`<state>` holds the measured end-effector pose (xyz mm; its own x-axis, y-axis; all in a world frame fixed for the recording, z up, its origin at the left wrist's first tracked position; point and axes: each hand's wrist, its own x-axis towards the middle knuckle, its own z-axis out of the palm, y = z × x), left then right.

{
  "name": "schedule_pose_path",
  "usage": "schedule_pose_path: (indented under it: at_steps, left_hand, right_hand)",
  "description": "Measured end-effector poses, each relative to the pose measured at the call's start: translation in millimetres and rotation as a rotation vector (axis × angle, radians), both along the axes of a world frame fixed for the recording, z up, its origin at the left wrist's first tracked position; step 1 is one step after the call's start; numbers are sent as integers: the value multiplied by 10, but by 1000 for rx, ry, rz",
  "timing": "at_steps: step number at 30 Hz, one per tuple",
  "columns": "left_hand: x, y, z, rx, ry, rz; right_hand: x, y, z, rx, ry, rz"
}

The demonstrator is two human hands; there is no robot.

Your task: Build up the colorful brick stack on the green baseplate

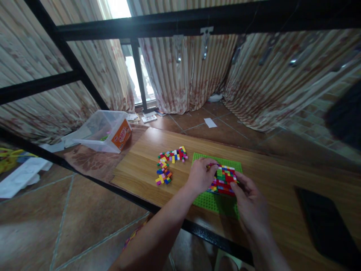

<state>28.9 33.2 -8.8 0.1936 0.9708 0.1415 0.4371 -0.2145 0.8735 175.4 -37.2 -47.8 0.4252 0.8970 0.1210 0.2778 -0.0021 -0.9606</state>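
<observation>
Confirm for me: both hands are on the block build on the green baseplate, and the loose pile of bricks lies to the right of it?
Not quite. The head view shows the loose pile of bricks left of the green baseplate, not right. The left hand and right hand do touch the block build.

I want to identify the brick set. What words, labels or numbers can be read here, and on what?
None can be read.
Orange label on the clear plastic box: print too blurred.
Small cards on the floor: markings too small.
Bricks and green baseplate: no text shows.
</observation>
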Motion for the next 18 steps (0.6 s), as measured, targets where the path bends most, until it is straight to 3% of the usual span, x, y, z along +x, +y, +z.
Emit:
schedule_pose_path:
  at_steps: [10,18]
  left_hand:
    - [24,48,-100,-64,-94,50]
    - [-39,74,-127,-164,-245,10]
  right_hand:
    - [-57,22,14,1,112,-35]
    - [-166,68,142,-26,350,-88]
